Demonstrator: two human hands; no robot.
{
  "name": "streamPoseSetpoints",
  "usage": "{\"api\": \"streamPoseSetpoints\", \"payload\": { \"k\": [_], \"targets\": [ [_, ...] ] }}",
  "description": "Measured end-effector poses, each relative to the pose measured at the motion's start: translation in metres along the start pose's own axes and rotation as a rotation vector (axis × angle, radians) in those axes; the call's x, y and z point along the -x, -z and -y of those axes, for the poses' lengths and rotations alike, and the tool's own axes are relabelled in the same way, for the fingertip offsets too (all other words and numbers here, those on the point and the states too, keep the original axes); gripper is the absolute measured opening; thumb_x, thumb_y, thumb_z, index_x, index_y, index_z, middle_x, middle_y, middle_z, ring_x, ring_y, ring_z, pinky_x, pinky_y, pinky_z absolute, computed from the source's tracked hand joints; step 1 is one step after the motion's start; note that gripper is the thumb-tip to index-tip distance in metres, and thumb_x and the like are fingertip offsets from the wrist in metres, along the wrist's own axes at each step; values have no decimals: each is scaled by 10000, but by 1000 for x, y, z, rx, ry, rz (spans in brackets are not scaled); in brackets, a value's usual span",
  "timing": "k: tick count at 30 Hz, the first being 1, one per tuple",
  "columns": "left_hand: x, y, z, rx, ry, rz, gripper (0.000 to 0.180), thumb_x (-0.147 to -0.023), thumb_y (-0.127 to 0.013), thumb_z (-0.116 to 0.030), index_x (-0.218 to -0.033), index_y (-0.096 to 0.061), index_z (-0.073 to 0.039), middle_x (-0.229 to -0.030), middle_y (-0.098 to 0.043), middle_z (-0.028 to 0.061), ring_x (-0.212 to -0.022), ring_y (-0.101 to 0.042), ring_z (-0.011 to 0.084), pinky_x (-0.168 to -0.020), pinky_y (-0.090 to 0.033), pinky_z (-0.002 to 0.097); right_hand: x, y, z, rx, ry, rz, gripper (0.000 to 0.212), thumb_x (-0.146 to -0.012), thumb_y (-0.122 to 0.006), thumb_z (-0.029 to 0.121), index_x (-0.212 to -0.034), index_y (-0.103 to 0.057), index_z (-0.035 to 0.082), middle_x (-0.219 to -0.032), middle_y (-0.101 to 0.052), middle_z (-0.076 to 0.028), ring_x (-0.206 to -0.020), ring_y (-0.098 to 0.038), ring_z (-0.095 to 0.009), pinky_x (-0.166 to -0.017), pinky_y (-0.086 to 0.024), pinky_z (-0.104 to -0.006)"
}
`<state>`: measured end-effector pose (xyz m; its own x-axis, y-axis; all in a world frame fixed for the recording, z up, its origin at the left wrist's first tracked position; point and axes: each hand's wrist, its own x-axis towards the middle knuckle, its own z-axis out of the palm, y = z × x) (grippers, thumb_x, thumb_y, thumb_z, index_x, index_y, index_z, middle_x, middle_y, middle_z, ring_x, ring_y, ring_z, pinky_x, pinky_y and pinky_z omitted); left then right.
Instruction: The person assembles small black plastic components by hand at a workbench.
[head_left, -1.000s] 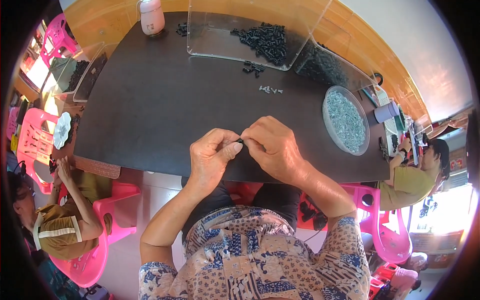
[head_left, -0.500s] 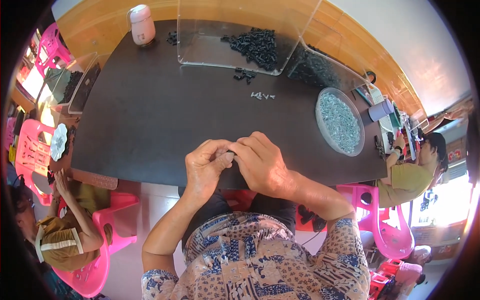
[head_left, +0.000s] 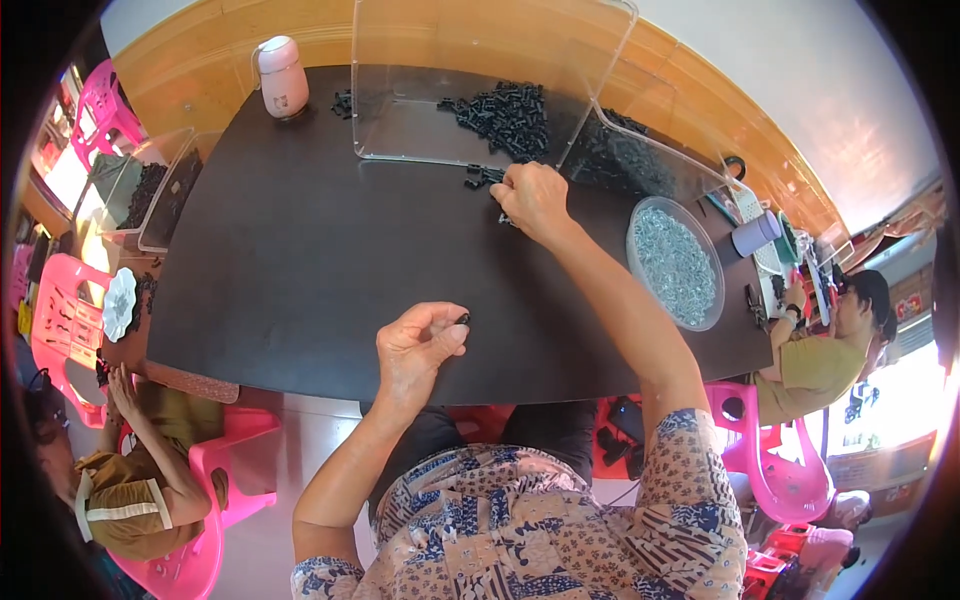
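Observation:
Over the near edge of the dark table (head_left: 300, 260), my left hand (head_left: 412, 345) is closed, pinching a small black plastic part (head_left: 462, 319) between thumb and fingertips. My right hand (head_left: 537, 203) reaches to the far side, fingers curled down at the tabletop. Beside its fingers lie a few loose black parts (head_left: 478, 180). Small silvery pieces (head_left: 506, 220) show just under its edge, mostly covered by the hand. Whatever the right fingertips hold, if anything, is hidden.
A clear bin (head_left: 400, 157) with a heap of black parts (head_left: 505, 120) stands at the back. On the right is a round tub (head_left: 672, 262) of small shiny pieces, near a lavender cup (head_left: 756, 233). A pink flask (head_left: 283, 80) stands back left. Two people sit at either side.
My right hand has left the left hand and moved forward to the loose parts by the bin. My left hand stays near the edge, the black part now visible in its pinch.

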<state>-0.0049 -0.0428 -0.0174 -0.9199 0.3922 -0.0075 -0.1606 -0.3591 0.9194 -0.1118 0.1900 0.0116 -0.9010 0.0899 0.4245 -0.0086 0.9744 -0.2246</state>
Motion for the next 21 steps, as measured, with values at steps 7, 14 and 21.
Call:
{"api": "streamPoseSetpoints", "payload": {
  "k": [7, 14, 21],
  "targets": [
    [3, -2, -1, 12, -7, -7, 173, -799, -681, -33, -960, -646, 21, -847, -651, 60, -736, -617, 112, -639, -529, 233, -3, -22, -12, 139, 48, -34, 135, -695, -605, 150, -675, -630, 19, -701, -624, -188, -682, -612, -350, -644, -479, -440],
    [3, 3, -3, 90, 22, -16, 181, -794, -683, -26, -964, -647, 26, -843, -650, 59, -731, -614, 115, -640, -523, 232, 56, 54, 40, -452, 104, 213, 145, -738, -626, 120, -789, -639, -15, -669, -605, -123, -612, -590, -189, -594, -466, -303],
    [9, -5, -7, -41, -89, 27, 167, -780, -678, 8, -944, -660, 32, -809, -608, 40, -687, -552, 93, -640, -476, 210, 99, 104, 71, -738, -66, 584, 115, -794, -622, 75, -831, -612, -34, -653, -582, -29, -626, -506, -56, -569, -429, -232]
  ]
}}
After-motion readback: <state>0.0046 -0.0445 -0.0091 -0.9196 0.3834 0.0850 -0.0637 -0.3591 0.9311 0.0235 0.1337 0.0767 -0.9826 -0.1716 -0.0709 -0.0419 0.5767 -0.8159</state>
